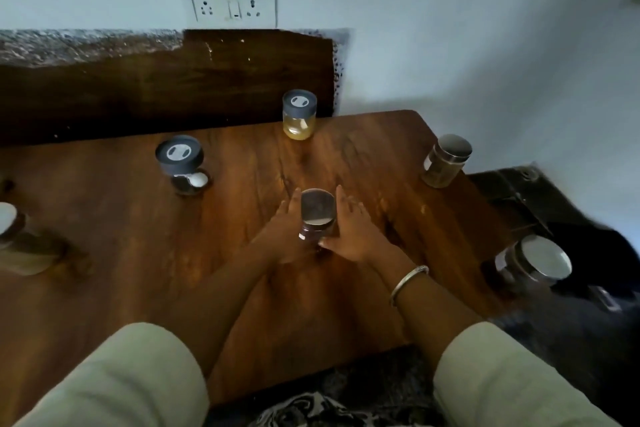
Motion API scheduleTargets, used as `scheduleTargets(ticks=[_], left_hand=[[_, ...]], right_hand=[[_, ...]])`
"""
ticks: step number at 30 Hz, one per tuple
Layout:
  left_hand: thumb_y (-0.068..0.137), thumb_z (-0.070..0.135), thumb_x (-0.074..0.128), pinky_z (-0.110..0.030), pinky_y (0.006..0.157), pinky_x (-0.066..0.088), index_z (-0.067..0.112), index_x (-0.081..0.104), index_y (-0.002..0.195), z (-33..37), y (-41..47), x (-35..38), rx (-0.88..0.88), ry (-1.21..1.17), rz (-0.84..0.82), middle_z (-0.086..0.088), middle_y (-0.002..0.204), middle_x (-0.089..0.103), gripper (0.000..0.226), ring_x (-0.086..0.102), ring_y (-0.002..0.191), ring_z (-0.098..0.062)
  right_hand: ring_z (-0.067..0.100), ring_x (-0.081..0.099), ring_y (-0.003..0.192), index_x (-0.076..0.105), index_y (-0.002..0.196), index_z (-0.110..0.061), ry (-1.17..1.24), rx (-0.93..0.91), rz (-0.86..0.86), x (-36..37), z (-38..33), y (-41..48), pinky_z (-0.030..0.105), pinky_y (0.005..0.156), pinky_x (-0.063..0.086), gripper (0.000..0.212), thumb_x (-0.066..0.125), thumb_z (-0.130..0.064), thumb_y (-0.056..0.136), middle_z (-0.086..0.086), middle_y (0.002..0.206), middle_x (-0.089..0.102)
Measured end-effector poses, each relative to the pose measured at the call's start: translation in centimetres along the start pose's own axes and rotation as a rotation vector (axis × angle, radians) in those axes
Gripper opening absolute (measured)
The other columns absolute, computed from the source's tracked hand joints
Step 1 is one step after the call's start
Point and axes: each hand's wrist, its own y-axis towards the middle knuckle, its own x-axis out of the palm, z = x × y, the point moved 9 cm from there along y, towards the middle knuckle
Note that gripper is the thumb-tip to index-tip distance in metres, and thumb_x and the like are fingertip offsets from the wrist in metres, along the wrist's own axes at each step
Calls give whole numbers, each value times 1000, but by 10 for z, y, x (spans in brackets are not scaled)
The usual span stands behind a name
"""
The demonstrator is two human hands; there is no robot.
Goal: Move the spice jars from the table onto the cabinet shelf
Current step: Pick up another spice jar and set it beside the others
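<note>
the surface (pixel 145 253) was warm reddish-brown with dark wood grain. at its centre a dark brown jar (pixel 317 222) wore a silver lid. at twelve o'clock a yellow-filled jar (pixel 299 114) had a grey lid with a white oval mark; at ten o'clock another jar (pixel 181 163) had the same grey lid and mark. the jars at two o'clock (pixel 446 160) and four o'clock (pixel 531 262) were dark with silvery lids. the sleeves (pixel 131 378) were pale beige, the bangle (pixel 408 282) silver, the wall (pixel 485 28) pale blue-white.

The left-edge jar (pixel 10 229) is blurred and cropped, its contents unreadable.
</note>
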Motion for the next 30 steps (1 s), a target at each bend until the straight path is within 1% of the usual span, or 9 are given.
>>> scheduleTargets(ticks=[3,5,12,16,19,23,25,27,30], left_hand=[[77,32,71,-24,98,34,14,-19,145,-4,-2,10,-70,-27,-7,-14,149,32,114,46,126,-28],[78,31,71,-21,92,35,16,-22,144,-4,-1,13,-76,-29,22,-14,146,37,115,51,121,-28],[81,30,69,-20,93,33,19,-18,145,0,-9,5,-98,-89,195,-12,150,32,109,47,126,-28],[71,23,77,-20,101,27,21,-19,145,17,-27,-22,2,-237,348,-5,152,28,122,33,136,-20],[65,18,81,-27,108,33,24,-22,144,36,-46,-44,106,-365,385,-2,151,29,129,34,135,-11],[66,4,80,-23,102,44,13,-23,144,68,-71,-72,292,-438,443,14,144,31,129,43,128,-1],[65,-1,80,-22,99,45,10,-19,145,76,-83,-85,348,-476,485,19,140,33,128,45,125,2],[63,0,79,-25,97,47,16,-13,147,76,-93,-99,335,-566,500,9,139,37,125,48,124,-6],[65,5,70,-30,90,52,25,-3,146,72,-107,-115,304,-763,476,4,134,39,110,52,117,-12]], right_hand=[[27,25,140,-13,147,-22,39,-33,25,7,4,12,40,115,23,116,73,-45,73,9,156,16],[25,32,138,-11,146,-27,61,-49,39,11,5,18,40,113,28,113,74,-42,73,7,154,22],[19,46,127,32,137,-23,304,-120,173,-2,2,18,23,99,34,81,76,-38,71,2,139,47],[12,42,126,30,140,-23,572,-152,208,-27,-18,0,24,96,39,84,75,-42,72,2,141,45],[8,43,122,31,139,-25,712,-157,272,-55,-44,-16,19,88,41,86,74,-50,70,-1,140,44],[13,54,116,35,136,-18,877,-203,376,-89,-82,-40,32,90,53,81,75,-42,71,0,132,51],[8,56,111,36,136,-19,857,-229,418,-99,-99,-52,23,86,52,73,71,-42,76,-4,128,52],[1,56,105,37,135,-19,869,-247,442,-106,-111,-61,11,77,49,63,65,-38,83,-7,123,53],[-7,61,95,42,133,-17,1028,-270,359,-106,-123,-66,9,69,49,48,55,-34,90,-11,112,58]])
